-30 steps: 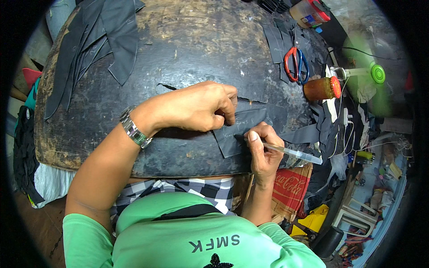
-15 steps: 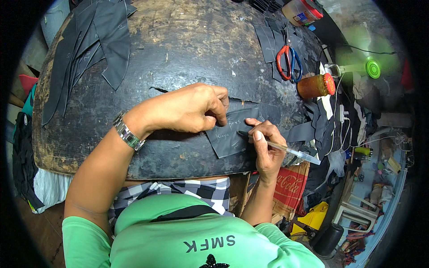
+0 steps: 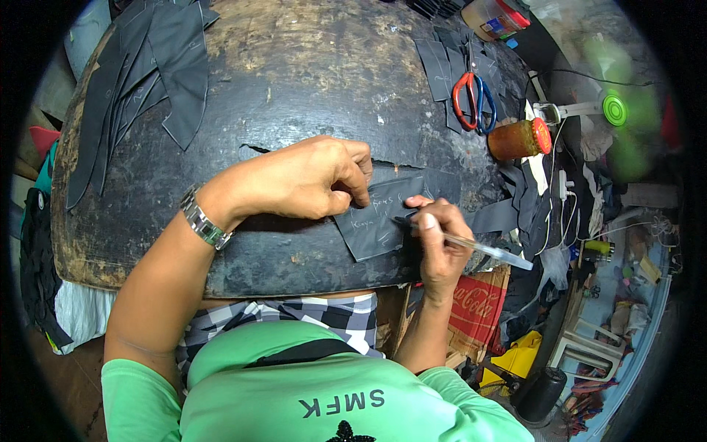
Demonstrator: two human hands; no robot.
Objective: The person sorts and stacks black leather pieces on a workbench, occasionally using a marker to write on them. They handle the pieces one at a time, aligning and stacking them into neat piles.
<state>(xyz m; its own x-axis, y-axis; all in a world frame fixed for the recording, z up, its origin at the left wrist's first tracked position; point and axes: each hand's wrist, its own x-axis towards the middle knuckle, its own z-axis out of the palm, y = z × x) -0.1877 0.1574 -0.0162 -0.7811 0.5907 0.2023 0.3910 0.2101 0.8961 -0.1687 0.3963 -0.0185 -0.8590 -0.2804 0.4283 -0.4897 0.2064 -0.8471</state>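
Note:
A dark grey cut piece of material (image 3: pixel 379 221) lies near the front edge of a worn dark worktable (image 3: pixel 294 81). My left hand (image 3: pixel 309 177) presses its fingertips on the piece's upper left part, holding it flat. My right hand (image 3: pixel 434 243) grips a clear-barrelled pen (image 3: pixel 479 249), its tip resting on the piece, where pale handwriting shows. A metal watch (image 3: pixel 206 225) sits on my left wrist.
More dark cut pieces lie stacked at the table's far left (image 3: pixel 147 74) and far right (image 3: pixel 442 66). Red-and-blue-handled scissors (image 3: pixel 473 99) and an orange jar with a red lid (image 3: pixel 519 138) sit at the right. A green fan (image 3: pixel 615 110) spins beyond the table edge.
My right hand has shifted slightly left along the piece with the pen. My left hand stays pressed on the piece. The view has drifted a little.

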